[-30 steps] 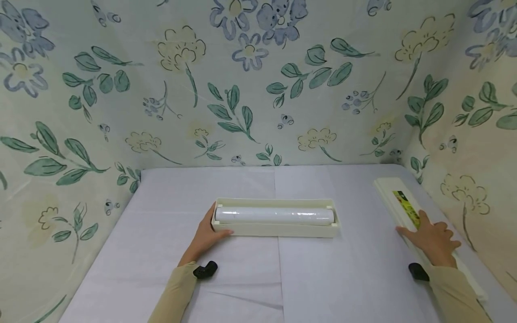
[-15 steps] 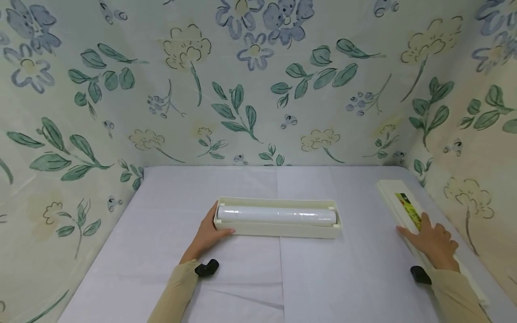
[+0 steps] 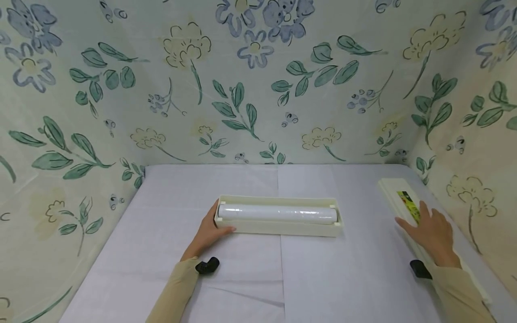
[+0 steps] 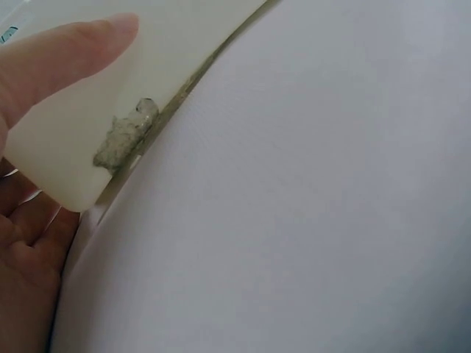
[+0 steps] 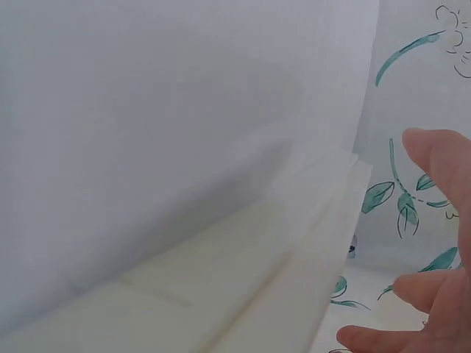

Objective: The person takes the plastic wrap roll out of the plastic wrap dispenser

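A cream plastic wrap dispenser box [image 3: 278, 229] stands lidless on the table, a shiny roll of plastic wrap [image 3: 278, 213] lying inside. My left hand [image 3: 207, 234] grips its left end, thumb on the front wall and the other fingers round the end. In the left wrist view a grey, crumbly patch [image 4: 126, 137] marks the box wall near its lower edge. At the right, the long cream lid [image 3: 392, 189] with a yellow-green label [image 3: 409, 206] lies slanted. Above it my right hand [image 3: 435, 235] has its fingers spread; in the right wrist view they show apart from the lid.
A white cloth [image 3: 323, 278] covers the table, with a fold line down the middle and a few creases. Floral fabric [image 3: 250, 89] walls the back and both sides. The lid lies close to the table's right edge.
My right hand has lifted a little off the lid, its fingers straightening. The left hand keeps its hold on the dispenser box. The head view has shifted slightly.
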Available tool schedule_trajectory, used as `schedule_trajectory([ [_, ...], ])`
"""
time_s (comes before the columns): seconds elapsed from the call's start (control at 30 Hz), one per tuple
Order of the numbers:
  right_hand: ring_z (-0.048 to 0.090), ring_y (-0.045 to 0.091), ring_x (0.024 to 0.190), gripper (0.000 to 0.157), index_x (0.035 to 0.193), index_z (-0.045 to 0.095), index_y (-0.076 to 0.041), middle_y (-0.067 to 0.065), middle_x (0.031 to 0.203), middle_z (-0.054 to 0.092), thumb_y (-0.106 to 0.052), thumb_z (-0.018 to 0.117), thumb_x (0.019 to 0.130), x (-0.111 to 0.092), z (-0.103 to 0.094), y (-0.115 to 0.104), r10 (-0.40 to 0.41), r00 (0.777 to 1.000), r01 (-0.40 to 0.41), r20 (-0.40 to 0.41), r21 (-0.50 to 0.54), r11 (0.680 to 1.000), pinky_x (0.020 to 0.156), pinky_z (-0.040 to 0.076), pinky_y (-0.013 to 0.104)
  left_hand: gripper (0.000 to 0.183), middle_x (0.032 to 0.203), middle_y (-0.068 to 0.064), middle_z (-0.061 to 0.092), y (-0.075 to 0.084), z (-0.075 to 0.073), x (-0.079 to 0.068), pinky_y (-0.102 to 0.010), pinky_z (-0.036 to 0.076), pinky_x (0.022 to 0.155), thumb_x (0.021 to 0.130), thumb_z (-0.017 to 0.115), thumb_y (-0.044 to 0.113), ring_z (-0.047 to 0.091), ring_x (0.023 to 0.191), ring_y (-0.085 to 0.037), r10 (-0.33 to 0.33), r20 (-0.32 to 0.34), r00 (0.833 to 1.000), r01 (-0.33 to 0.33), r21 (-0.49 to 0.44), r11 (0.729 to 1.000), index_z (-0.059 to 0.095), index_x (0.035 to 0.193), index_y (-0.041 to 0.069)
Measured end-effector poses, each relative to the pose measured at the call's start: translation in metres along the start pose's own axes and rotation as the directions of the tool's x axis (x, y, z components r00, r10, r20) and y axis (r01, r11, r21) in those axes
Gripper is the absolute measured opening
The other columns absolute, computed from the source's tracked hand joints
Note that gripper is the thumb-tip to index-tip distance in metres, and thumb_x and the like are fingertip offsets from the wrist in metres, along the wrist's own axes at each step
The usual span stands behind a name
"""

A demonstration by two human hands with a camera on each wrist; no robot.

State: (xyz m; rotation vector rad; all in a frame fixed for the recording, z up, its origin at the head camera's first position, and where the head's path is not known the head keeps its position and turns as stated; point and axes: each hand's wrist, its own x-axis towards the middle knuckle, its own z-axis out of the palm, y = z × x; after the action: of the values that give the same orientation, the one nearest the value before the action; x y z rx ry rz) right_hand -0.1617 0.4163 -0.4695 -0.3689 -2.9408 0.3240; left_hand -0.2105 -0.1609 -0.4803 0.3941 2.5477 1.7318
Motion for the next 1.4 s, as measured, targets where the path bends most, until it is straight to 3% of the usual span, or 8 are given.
schedule_trajectory([
  [0.23,0.039,0.050,0.095,0.100,0.142,0.015,0.015,0.045,0.117,0.035,-0.059,0.051,0.086,0.004,-0.003,-0.010,-0.060,0.998,0.060,-0.032,-0.011,0.998,0.073,0.035,0.058,0.103,0.142,-0.018,0.044,-0.002,0.001,0.002,-0.045,0.035,0.105,0.070,0.081,0.011,0.046,0.123,-0.029,0.012,-0.009,1.000,-0.012,0.039,0.999,0.016,0.151,0.008],
  [0.47,0.035,0.055,0.106,0.097,0.141,0.019,0.016,0.046,0.123,0.033,-0.057,0.053,0.086,0.007,-0.008,-0.024,-0.127,0.988,0.129,-0.084,0.015,0.992,0.084,0.033,0.064,0.106,0.143,-0.014,0.044,-0.033,0.004,0.014,-0.046,0.032,0.108,0.068,0.083,0.013,0.044,0.125,-0.027,0.001,-0.036,0.999,0.000,0.020,1.000,0.018,0.151,0.019],
  [0.63,0.035,0.056,0.110,0.090,0.138,0.026,0.015,0.045,0.124,0.035,-0.051,0.058,0.086,0.007,-0.011,-0.039,-0.172,0.976,0.177,-0.130,0.029,0.984,0.087,0.032,0.065,0.107,0.144,-0.011,0.044,-0.037,0.004,0.014,-0.043,0.034,0.107,0.068,0.084,0.018,0.044,0.125,-0.024,0.018,-0.035,0.999,-0.017,0.020,1.000,0.017,0.151,0.019],
  [1.2,0.035,0.057,0.115,0.087,0.139,0.030,0.012,0.044,0.131,0.034,-0.042,0.066,0.082,0.006,-0.015,-0.084,-0.296,0.943,0.297,-0.150,-0.013,0.955,0.094,0.030,0.067,0.108,0.144,-0.011,0.043,-0.036,0.003,0.012,-0.048,0.032,0.108,0.068,0.084,0.018,0.043,0.127,-0.026,0.043,-0.027,0.999,-0.043,-0.004,0.999,0.016,0.151,0.021],
  [1.4,0.032,0.055,0.122,0.087,0.141,0.029,0.010,0.040,0.137,0.032,-0.041,0.067,0.082,0.002,-0.015,-0.095,-0.289,0.948,0.290,-0.133,-0.014,0.957,0.099,0.027,0.067,0.105,0.144,-0.017,0.042,-0.012,0.002,0.004,-0.050,0.032,0.108,0.071,0.081,0.012,0.043,0.127,-0.030,0.041,-0.013,0.999,-0.041,0.004,0.999,0.015,0.151,0.012],
])
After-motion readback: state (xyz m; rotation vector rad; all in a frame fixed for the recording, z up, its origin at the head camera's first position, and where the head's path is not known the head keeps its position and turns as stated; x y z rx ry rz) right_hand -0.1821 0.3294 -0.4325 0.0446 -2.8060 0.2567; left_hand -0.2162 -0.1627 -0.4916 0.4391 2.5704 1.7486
